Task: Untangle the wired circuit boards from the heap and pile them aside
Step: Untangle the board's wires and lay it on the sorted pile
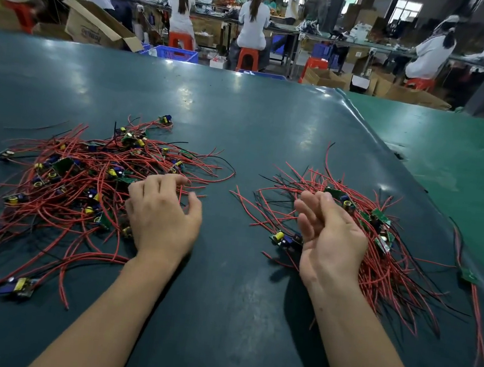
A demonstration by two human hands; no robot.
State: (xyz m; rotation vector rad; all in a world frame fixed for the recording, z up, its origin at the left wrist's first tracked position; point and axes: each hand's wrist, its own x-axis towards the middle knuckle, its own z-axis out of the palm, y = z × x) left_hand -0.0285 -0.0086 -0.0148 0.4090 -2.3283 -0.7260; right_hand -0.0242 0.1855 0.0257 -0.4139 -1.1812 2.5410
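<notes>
On the dark worktop (241, 123) the tangled heap (90, 178) of red-wired circuit boards lies at the left, and the sorted pile (378, 244) lies at the right. The left hand (163, 216) rests palm down on the heap's near right edge, grip wide, fingers loosely bent. The right hand (328, 235) hovers over the pile's left side, palm turned inward, grip loose and holding nothing.

The left hand (164, 219) lies palm down, fingers loosely bent and spread. The right hand (329, 238) is turned palm inward, fingers relaxed and slightly curled, holding nothing.
</notes>
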